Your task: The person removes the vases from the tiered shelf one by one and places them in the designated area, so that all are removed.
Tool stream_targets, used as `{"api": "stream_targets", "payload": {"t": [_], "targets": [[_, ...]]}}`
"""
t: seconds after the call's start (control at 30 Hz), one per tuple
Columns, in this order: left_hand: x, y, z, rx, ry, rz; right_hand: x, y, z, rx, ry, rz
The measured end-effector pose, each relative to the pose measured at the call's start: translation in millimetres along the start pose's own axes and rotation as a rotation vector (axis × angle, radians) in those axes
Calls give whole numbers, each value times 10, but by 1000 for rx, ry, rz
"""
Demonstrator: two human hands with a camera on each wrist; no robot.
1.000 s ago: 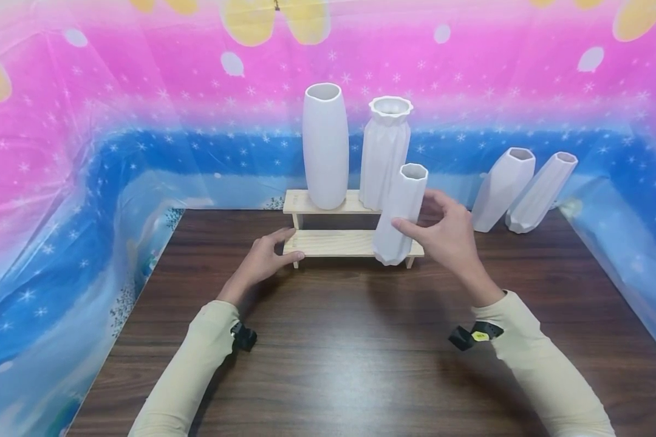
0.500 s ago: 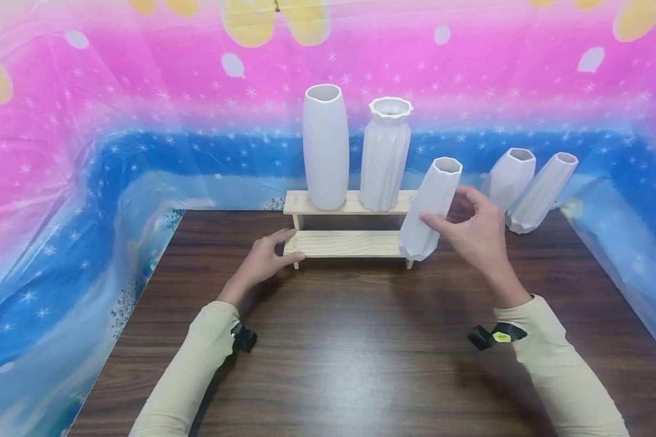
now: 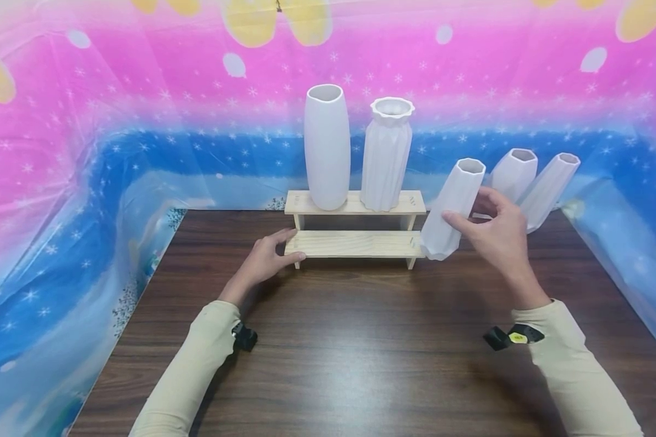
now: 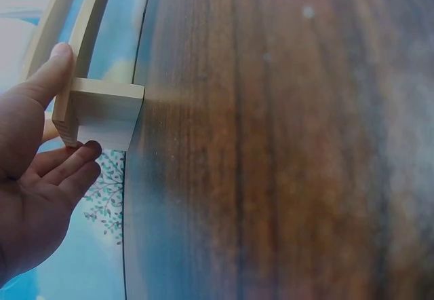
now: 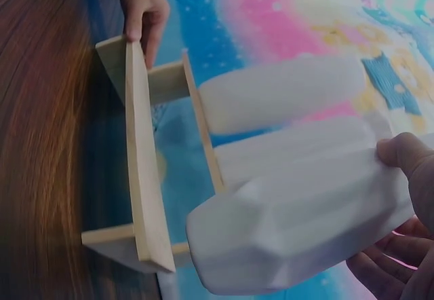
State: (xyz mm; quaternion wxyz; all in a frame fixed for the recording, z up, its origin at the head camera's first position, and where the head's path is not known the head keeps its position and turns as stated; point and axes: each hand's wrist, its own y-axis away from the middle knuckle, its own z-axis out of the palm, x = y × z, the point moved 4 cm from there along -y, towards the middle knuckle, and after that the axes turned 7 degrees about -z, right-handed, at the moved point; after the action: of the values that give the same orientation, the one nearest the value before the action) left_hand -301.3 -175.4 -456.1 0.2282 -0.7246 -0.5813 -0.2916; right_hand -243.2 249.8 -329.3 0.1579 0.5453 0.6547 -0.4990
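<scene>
White faceted vase (image 3: 452, 203), tilted, gripped in right hand (image 3: 500, 233); shifted across wooden stand (image 3: 355, 244) to just off its three-o'clock end, hence judged unplaced. Left hand (image 3: 262, 258) grips nine-o'clock end.

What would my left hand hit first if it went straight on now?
The stand: your left hand holds it at the lower level's left end. What lies in line beyond that is unclear, since depth is hard to judge.
</scene>
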Motion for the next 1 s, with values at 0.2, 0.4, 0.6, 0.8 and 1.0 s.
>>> {"api": "stream_targets", "payload": {"t": [0.2, 0.4, 0.6, 0.8, 1.0], "targets": [[5, 6, -6, 2, -1, 0, 116, -44, -72, 10, 59, 26], [4, 4, -6, 1, 0, 6, 240, -119, -93, 39, 77, 49], [-11, 5, 6, -3, 10, 1, 384, -226, -48, 53, 95, 56], [-5, 9, 9, 2, 16, 16, 524, -348, 22, 72, 110, 36], [-12, 7, 5, 4, 17, 7, 652, -487, 88, 102, 95, 40]]}}
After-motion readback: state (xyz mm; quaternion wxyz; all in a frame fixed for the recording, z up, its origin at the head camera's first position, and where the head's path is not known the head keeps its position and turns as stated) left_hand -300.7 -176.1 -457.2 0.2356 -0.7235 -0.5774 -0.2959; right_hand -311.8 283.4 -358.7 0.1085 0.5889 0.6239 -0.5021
